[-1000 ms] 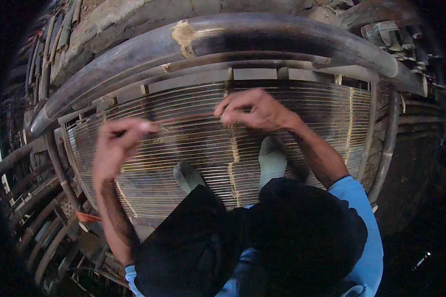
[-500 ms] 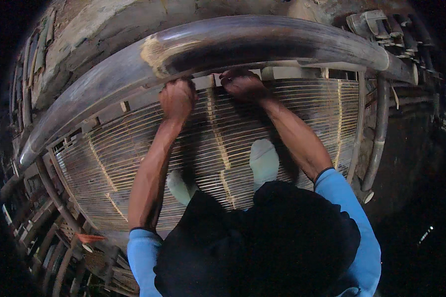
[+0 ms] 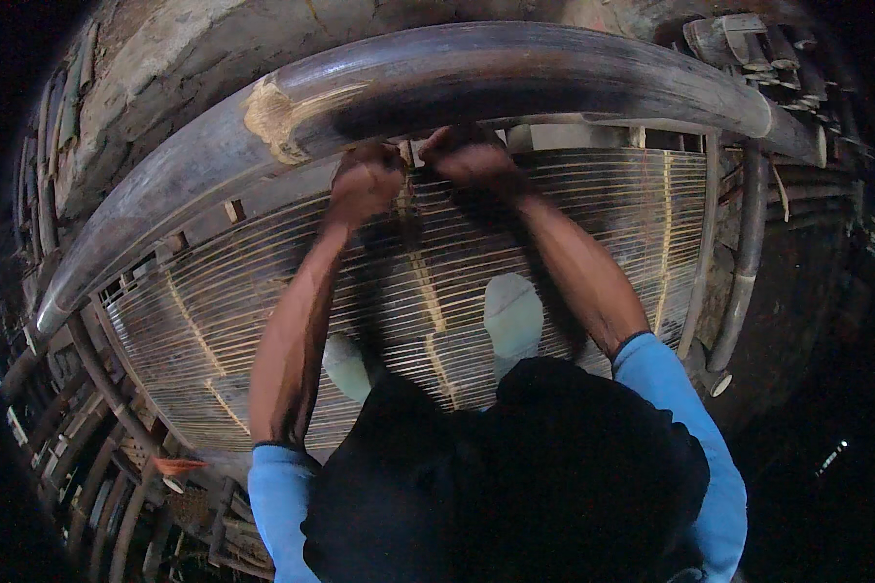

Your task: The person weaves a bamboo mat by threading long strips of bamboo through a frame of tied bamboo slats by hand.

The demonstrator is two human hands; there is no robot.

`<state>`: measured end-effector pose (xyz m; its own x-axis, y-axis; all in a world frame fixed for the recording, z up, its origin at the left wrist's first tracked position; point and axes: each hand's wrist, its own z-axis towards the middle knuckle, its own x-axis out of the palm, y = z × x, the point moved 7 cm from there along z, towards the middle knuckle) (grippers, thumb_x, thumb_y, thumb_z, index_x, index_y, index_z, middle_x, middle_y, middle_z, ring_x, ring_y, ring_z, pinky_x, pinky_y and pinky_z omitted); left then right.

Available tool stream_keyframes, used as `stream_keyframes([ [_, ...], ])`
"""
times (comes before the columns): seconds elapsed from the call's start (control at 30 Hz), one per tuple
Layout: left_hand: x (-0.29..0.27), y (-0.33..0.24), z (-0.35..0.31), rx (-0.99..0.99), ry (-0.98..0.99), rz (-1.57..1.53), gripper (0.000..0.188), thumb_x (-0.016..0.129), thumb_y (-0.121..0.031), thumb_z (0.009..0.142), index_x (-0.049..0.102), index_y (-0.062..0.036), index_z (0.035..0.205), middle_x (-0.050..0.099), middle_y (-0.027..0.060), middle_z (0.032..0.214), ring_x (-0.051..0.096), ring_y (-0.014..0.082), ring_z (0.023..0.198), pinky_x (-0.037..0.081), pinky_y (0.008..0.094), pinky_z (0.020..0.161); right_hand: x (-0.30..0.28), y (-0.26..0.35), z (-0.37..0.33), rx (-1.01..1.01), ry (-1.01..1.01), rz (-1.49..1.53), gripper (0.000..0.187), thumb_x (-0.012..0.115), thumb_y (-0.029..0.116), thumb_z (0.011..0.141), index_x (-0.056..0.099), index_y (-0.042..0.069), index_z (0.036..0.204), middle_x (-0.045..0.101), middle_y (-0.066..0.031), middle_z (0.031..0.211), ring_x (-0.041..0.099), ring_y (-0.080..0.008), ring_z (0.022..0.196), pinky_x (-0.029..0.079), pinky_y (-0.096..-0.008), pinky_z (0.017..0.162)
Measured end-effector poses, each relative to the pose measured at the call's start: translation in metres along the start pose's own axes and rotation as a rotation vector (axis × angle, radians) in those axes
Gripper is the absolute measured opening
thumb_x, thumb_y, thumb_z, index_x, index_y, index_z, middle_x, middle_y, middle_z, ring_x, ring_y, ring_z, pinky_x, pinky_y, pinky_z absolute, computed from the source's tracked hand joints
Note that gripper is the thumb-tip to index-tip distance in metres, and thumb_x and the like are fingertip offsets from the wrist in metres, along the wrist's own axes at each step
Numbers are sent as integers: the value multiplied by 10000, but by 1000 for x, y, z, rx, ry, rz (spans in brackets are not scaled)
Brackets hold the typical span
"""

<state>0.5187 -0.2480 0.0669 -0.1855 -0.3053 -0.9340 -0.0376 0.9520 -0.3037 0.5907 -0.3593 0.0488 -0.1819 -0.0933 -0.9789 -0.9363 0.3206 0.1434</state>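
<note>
A slatted mat (image 3: 574,243) of thin pale strips, bound by lighter cross ties, lies in front of me beneath a thick dark bamboo pole (image 3: 515,68). At the mat's far edge, just under the pole, my left hand (image 3: 367,183) is closed with its fingers curled inward. Close to its right, my right hand (image 3: 472,158) is closed too, the fingertips turned toward the left one. Both are beside the top of the middle cross tie (image 3: 423,282). Whatever the fingers grip is too small and shadowed to make out.
My pale-socked feet (image 3: 513,313) are on the mat. A thinner upright pole (image 3: 744,262) stands by its right side. Stacked bamboo pieces (image 3: 739,44) lie at the far right, and more poles (image 3: 97,486) crowd the near left. Behind the big pole rises a rough earthen ledge (image 3: 204,78).
My left hand has shifted right and slightly away from me, and my right hand a little left, so the gap between them is smaller. Both remain closed. The whole view has moved slightly.
</note>
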Motion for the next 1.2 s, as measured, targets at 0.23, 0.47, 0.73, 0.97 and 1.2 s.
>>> stream_keyframes([
  [0.23, -65, -53, -33, -143, -434, -512, 254, 726, -109, 755, 720, -48, 1001, 682, 144, 1061, 587, 328, 1124, 467, 436, 940, -69, -26, -40, 188, -78, 1028, 203, 655, 223, 914, 756, 87, 1025, 729, -101, 1028, 652, -246, 1058, 502, -352, 932],
  [0.47, -80, -61, -79, -17, -542, -677, 212, 719, 5, 779, 706, -28, 988, 698, 138, 1008, 649, 332, 1054, 515, 400, 917, -80, -11, -38, 70, 66, 1097, 350, 557, -83, 774, 755, 79, 1012, 737, -121, 1045, 673, -224, 993, 525, -357, 927],
  [0.73, -98, -52, -167, -281, -617, -729, 104, 667, -59, 924, 695, 5, 1002, 730, 123, 911, 694, 213, 850, 532, 293, 770, -71, 27, -20, -22, 167, 1193, 177, 688, 187, 903, 754, 51, 996, 745, -79, 953, 677, -166, 947, 514, -314, 880],
  [0.97, 36, -31, -412, -1032, -69, -1112, 248, 681, -224, 930, 693, 3, 1027, 683, 100, 742, 634, 199, 650, 506, 338, 636, -45, -38, -35, 386, 50, 806, 460, 581, 529, 921, 726, 137, 1113, 702, -139, 1142, 670, -294, 1038, 491, -394, 937],
  [1.2, 31, 40, -484, -950, 663, -162, 313, 720, -259, 868, 675, -24, 1069, 676, 171, 763, 639, 348, 673, 521, 435, 623, -9, -37, -37, 362, 85, 644, 504, 568, 587, 877, 745, 154, 1064, 709, -146, 1116, 656, -339, 1088, 507, -439, 929],
])
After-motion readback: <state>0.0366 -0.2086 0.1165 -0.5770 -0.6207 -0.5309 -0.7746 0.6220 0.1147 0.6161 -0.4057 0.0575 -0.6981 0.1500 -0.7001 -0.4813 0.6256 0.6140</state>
